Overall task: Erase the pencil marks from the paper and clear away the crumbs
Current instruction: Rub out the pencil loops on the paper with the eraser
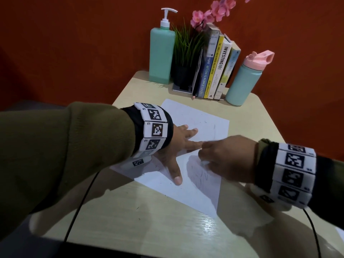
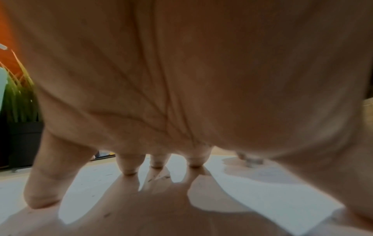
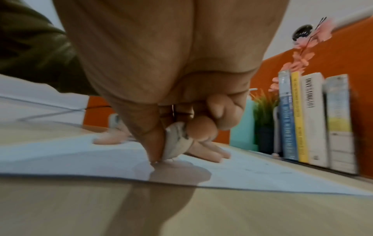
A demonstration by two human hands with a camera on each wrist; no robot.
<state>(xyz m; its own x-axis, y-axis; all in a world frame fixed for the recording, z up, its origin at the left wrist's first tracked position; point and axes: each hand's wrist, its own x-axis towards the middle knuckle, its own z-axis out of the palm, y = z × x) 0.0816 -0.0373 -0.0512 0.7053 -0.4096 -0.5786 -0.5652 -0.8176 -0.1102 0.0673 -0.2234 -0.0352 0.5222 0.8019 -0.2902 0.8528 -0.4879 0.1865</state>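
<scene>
A white sheet of paper (image 1: 195, 190) lies slanted on the pale wooden desk (image 1: 130, 216), with faint pencil marks (image 1: 202, 176) near its middle. My left hand (image 1: 178, 146) lies flat on the sheet with fingers spread, pressing it down; its fingertips (image 2: 129, 169) touch the paper (image 2: 252, 191). My right hand (image 1: 223, 157) pinches a worn white eraser (image 3: 177, 142) between thumb and fingers, its lower edge pressed onto the paper (image 3: 262, 174) beside the left hand's fingers (image 3: 210, 153). Small dark crumbs (image 2: 159, 175) lie scattered on the sheet.
At the desk's back edge stand a green pump bottle (image 1: 161, 54), a potted grass plant (image 1: 184, 58), a row of books (image 1: 214, 67) and a teal flask with a pink lid (image 1: 245, 81). A pencil (image 1: 194, 96) leans by the books. Thin black cables (image 1: 78, 207) hang from both wrists.
</scene>
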